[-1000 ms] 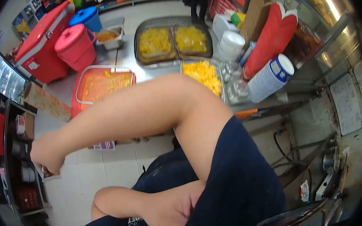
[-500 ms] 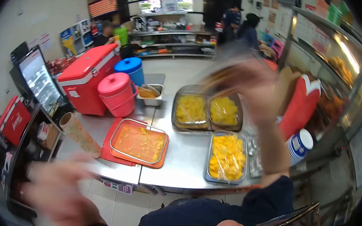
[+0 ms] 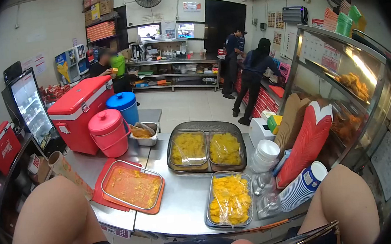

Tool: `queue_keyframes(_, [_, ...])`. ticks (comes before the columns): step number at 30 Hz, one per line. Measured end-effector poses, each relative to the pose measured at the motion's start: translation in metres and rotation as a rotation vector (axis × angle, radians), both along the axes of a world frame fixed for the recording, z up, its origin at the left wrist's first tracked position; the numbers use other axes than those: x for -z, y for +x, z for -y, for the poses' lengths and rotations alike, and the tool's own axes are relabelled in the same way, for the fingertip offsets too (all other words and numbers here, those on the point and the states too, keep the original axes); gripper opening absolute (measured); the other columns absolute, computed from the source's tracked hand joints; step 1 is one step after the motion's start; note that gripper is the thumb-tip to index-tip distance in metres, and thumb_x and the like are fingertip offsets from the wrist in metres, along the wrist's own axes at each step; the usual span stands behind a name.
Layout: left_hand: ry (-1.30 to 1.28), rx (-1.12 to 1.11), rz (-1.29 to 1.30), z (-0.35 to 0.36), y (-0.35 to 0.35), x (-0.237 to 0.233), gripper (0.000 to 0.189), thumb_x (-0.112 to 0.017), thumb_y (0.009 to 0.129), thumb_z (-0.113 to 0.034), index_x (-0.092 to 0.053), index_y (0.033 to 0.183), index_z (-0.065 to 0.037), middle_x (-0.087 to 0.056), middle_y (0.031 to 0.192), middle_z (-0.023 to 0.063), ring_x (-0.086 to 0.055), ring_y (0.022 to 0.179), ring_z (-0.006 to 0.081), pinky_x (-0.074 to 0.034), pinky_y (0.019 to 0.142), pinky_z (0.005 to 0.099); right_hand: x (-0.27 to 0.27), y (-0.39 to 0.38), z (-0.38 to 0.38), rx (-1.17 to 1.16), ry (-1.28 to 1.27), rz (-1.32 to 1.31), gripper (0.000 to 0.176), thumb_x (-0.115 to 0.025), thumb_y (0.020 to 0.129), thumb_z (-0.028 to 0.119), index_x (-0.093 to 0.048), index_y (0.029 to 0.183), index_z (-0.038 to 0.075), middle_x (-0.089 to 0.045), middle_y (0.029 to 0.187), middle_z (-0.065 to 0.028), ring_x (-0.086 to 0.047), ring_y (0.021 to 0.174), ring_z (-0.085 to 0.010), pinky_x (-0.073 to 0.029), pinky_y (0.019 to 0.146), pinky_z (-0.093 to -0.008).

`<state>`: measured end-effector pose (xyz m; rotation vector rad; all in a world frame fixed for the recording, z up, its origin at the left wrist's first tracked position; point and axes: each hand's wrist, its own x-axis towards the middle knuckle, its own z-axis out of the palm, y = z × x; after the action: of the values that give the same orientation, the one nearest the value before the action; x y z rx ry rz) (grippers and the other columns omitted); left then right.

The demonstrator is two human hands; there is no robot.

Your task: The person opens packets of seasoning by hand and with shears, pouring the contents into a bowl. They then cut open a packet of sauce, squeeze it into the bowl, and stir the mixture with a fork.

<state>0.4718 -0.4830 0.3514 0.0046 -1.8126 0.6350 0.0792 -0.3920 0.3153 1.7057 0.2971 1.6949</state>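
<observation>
Both my forearms are raised, so only my bent left arm (image 3: 50, 218) and right arm (image 3: 351, 196) show at the lower corners; my hands are out of view. On the steel counter (image 3: 179, 202) before me stands a film-covered tray of yellow food (image 3: 230, 199). Behind it, a dark tray (image 3: 205, 125) holds two film-covered containers of yellow food, the left one (image 3: 188, 149) and the right one (image 3: 225, 148). To the left, an orange-stained tray with yellow scraps (image 3: 132, 185) rests on a red board (image 3: 100, 188).
A red cooler box (image 3: 81, 113), pink bucket (image 3: 108, 134) and blue bucket (image 3: 122, 107) stand back left. Paper cups (image 3: 299, 192), white bowls (image 3: 266, 155) and red cartons (image 3: 304, 145) line the right, beside a glass food cabinet (image 3: 340, 77). Several people are farther back, including one person (image 3: 252, 77).
Both hands, blurred in the earlier frame, have gone up out of view, leaving the bent arms. A dark blurred thing by the right hand is no longer visible. The view has tilted up.
</observation>
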Motion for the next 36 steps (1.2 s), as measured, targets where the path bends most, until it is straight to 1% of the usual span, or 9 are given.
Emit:
queue_keyframes(8, [0.007,0.002,-0.023,0.011,-0.015,0.02,0.045,-0.059,0.081,-0.038,-0.054,0.117,-0.012,-0.046,0.13,0.0115,-0.038,0.127,0.0281,-0.017,0.109,0.0504,0.01,-0.011,-0.013,0.036,-0.027,0.015,0.03,-0.05,0.088,0.012,-0.054,0.116,0.0,-0.063,0.105,-0.0118,-0.061,0.091,-0.0165,-0.05,0.078,-0.029])
queue_keyframes(17, [-0.086,0.017,-0.062,-0.014,-0.024,0.005,0.046,-0.056,0.082,-0.041,-0.053,0.116,-0.01,-0.045,0.128,0.0134,-0.038,0.125,0.0298,-0.019,0.108,0.0503,0.017,-0.023,-0.021,0.015,-0.044,0.047,0.029,-0.049,0.089,0.014,-0.054,0.115,0.001,-0.062,0.107,-0.0102,-0.06,0.094,-0.0158,-0.048,0.081,-0.0291])
queue_keyframes(21, [-0.115,0.033,-0.074,-0.014,-0.034,0.003,0.047,-0.054,0.083,-0.043,-0.052,0.115,-0.009,-0.045,0.126,0.0142,-0.038,0.125,0.0306,-0.02,0.107,0.0502,0.021,-0.029,-0.026,0.013,-0.057,0.058,0.029,-0.048,0.09,0.016,-0.055,0.114,0.002,-0.062,0.107,-0.0096,-0.059,0.094,-0.0154,-0.047,0.082,-0.0291])
queue_keyframes(24, [-0.09,0.022,-0.072,-0.003,-0.041,0.003,0.047,-0.053,0.083,-0.044,-0.052,0.115,-0.008,-0.045,0.126,0.0149,-0.038,0.124,0.0312,-0.021,0.107,0.0502,0.023,-0.034,-0.026,0.021,-0.069,0.073,0.029,-0.048,0.09,0.016,-0.055,0.114,0.003,-0.062,0.108,-0.009,-0.059,0.095,-0.0152,-0.047,0.083,-0.0292])
queue_keyframes(28, [-0.09,0.0,-0.064,0.025,-0.052,0.021,0.048,-0.052,0.084,-0.045,-0.051,0.114,-0.008,-0.045,0.124,0.0157,-0.039,0.123,0.032,-0.022,0.106,0.0502,0.04,-0.039,-0.03,0.029,-0.182,0.029,0.028,-0.047,0.09,0.018,-0.055,0.113,0.003,-0.061,0.109,-0.0084,-0.058,0.096,-0.0148,-0.046,0.084,-0.0293])
queue_keyframes(31, [-0.056,-0.015,-0.066,0.036,-0.058,0.024,0.049,-0.05,0.084,-0.046,-0.051,0.114,-0.007,-0.045,0.123,0.0164,-0.039,0.123,0.0325,-0.023,0.106,0.0502,0.041,-0.044,-0.024,0.027,-0.178,0.039,0.028,-0.047,0.091,0.018,-0.055,0.113,0.004,-0.061,0.109,-0.0079,-0.058,0.097,-0.0146,-0.045,0.085,-0.0293])
queue_keyframes(36, [0.004,-0.004,-0.081,0.046,-0.064,0.025,0.05,-0.049,0.085,-0.047,-0.05,0.113,-0.006,-0.045,0.122,0.0174,-0.039,0.122,0.0335,-0.024,0.105,0.0501,0.037,-0.051,-0.012,0.084,-0.089,0.072,0.028,-0.046,0.091,0.02,-0.056,0.112,0.004,-0.061,0.11,-0.007,-0.057,0.098,-0.0141,-0.045,0.086,-0.0294])
